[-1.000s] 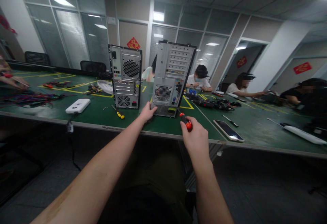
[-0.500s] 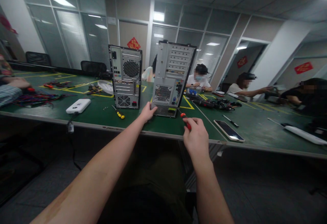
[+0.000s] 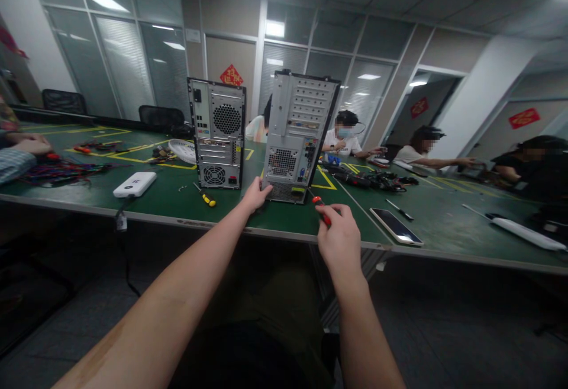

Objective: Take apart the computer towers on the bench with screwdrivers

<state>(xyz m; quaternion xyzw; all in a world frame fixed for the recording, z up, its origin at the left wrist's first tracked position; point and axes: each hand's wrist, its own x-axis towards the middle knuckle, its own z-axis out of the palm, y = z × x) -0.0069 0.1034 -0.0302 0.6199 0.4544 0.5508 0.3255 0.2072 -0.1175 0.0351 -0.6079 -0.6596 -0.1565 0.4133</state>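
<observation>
Two computer towers stand upright on the green table with their back panels toward me. My left hand (image 3: pixel 256 195) grips the lower left edge of the taller computer tower (image 3: pixel 288 116). Its thumb lies on the panel, and the fingers curl out of sight along the side. In my closed right hand (image 3: pixel 341 232) is a red and black screwdriver (image 3: pixel 318 201). The screwdriver's shaft points at the tower's lower right corner; whether the tip touches I cannot tell. To the left is the shorter computer tower (image 3: pixel 219 161), with a yellow and black screwdriver (image 3: pixel 206 198) lying before it.
A white power bank (image 3: pixel 135 184) with a cable and a few tiny screws (image 3: pixel 182 188) lie on the left. A phone (image 3: pixel 396 226), a dark pen-like tool (image 3: pixel 399 209) and bundled black cables (image 3: pixel 377 180) are on the right. Several people sit around the table.
Both hands keep almost the same place at the taller tower. Across the table, the masked person's arm has stretched out to the right. The view has shifted very slightly.
</observation>
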